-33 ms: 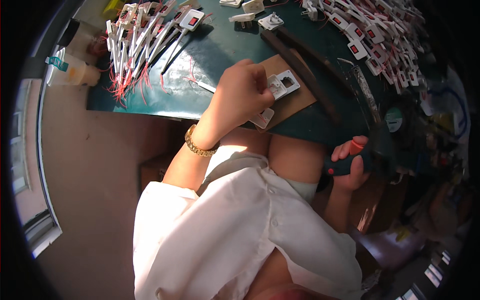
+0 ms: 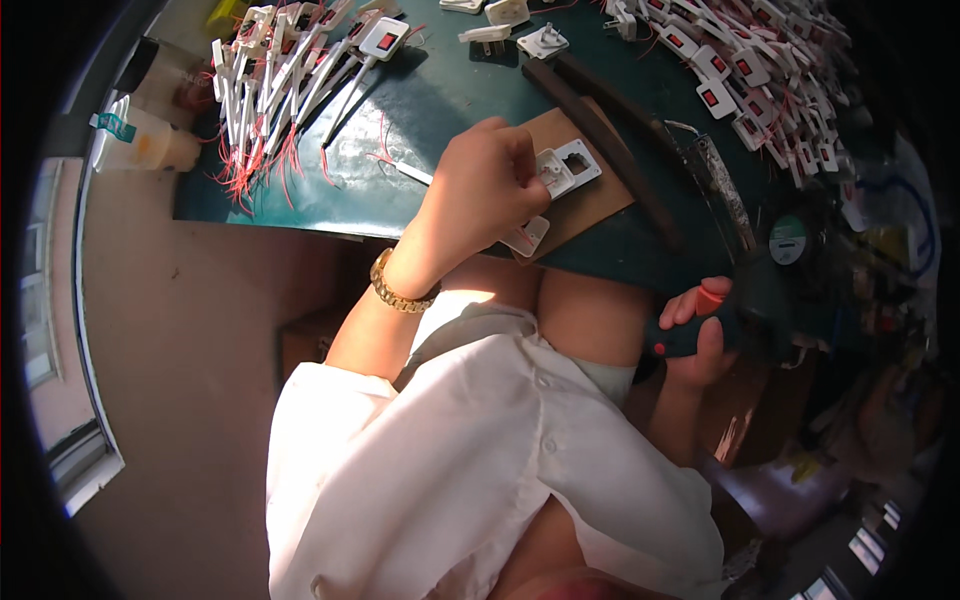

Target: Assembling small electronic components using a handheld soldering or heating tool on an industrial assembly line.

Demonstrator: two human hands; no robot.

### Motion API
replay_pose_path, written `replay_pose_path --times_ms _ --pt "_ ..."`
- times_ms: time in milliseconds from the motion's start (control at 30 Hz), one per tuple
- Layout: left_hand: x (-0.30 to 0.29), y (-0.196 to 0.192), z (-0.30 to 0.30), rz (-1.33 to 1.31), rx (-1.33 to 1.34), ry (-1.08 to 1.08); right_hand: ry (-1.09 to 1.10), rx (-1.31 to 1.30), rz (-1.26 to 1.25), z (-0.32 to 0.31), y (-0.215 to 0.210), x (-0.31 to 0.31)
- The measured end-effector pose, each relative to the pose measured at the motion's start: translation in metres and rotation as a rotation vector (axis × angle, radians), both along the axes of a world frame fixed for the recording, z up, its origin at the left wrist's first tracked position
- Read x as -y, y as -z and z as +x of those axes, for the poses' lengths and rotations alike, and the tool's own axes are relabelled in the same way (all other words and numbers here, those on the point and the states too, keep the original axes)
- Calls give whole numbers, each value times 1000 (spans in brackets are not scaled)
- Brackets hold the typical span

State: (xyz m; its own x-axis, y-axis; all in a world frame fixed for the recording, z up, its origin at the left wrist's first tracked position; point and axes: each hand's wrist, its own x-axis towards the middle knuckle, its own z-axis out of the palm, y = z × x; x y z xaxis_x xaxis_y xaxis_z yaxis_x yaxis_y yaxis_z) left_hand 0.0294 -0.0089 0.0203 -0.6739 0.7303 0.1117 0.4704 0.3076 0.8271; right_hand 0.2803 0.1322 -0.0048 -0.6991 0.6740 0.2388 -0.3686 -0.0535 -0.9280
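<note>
My left hand (image 2: pixel 490 185), a gold watch band at its wrist, is closed, its fingertips pinching the edge of a small white plastic housing (image 2: pixel 582 165). The housing has a dark cut-out and lies on a brown board (image 2: pixel 615 193). Under the hand show a white cover piece (image 2: pixel 528 236) and a white cable (image 2: pixel 412 173) with red wire ends; the palm hides their middle. Off to the right, my right hand (image 2: pixel 697 325) wraps round the handle of a dark pistol-grip tool (image 2: pixel 760 300) with a red trigger. The tool's working end is hard to make out.
Dark bars (image 2: pixel 605 140) lie across the green table (image 2: pixel 440 90). A worn metal strip (image 2: pixel 722 185) extends near the tool. White switch assemblies with red wires are piled left (image 2: pixel 280 90) and right (image 2: pixel 730 70). White plugs (image 2: pixel 542 42) lie at the back, a plastic container (image 2: pixel 150 140) far left.
The worn metal strip near the tool has shifted slightly left. My right hand and the tool handle have moved very little; my left hand stays on the housing.
</note>
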Motion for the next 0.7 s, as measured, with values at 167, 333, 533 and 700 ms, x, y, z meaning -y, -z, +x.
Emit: replay_pose_path --times_ms 167,333,533,700 --pt "0 -2 -2 0 -66 11 -119 108 57 15 -11 17" --pt "1 3 -4 15 -72 24 -193 237 367 10 -19 22" --pt "1 2 -4 6 -65 26 -141 408 651 12 -15 28" --pt "1 1 -4 10 -46 27 -144 370 612 12 4 32"
